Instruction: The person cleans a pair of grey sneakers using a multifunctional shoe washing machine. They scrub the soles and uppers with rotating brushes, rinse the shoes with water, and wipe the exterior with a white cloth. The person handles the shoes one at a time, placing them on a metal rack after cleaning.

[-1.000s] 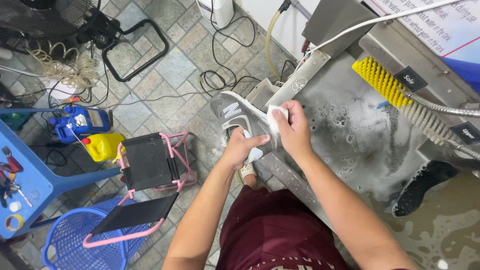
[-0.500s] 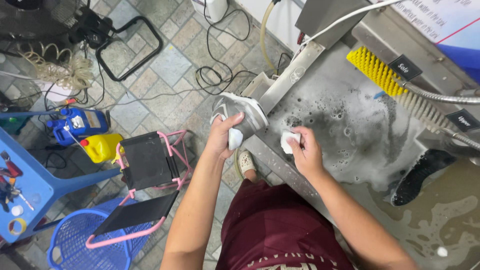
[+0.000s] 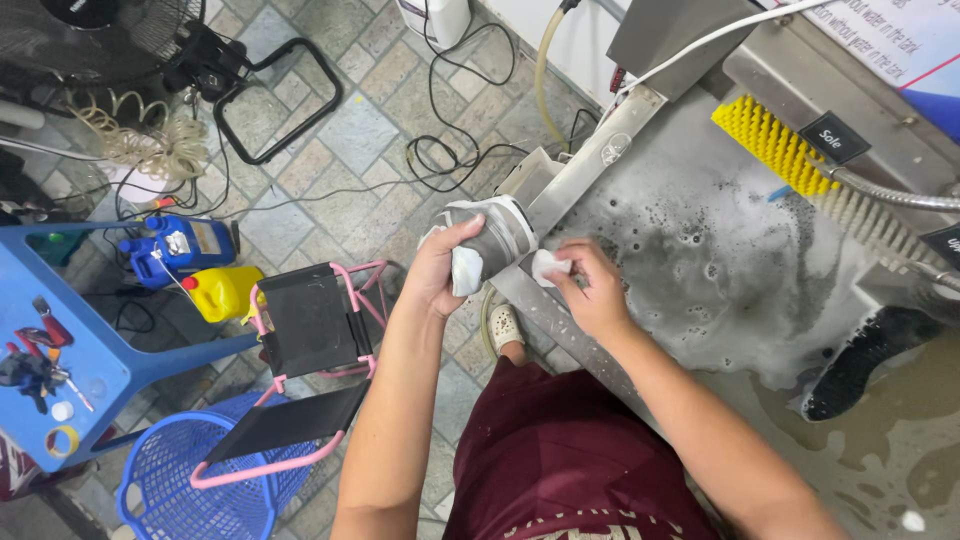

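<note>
Left hand [image 3: 440, 265] grips grey shoe [image 3: 492, 235] over edge of wet steel basin [image 3: 700, 260]. Right hand [image 3: 590, 285] pinches white cloth [image 3: 548, 265] just beside shoe. Yellow brush [image 3: 770, 140] at basin's far side.

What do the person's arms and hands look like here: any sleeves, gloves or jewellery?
Both arms are bare from the bottom of the frame to the wrist, with no sleeves in view. The left hand and right hand wear no gloves, and no rings, watch or bands show. The only clothing visible is a dark maroon garment over the body, with pale print at its lower edge.
</note>
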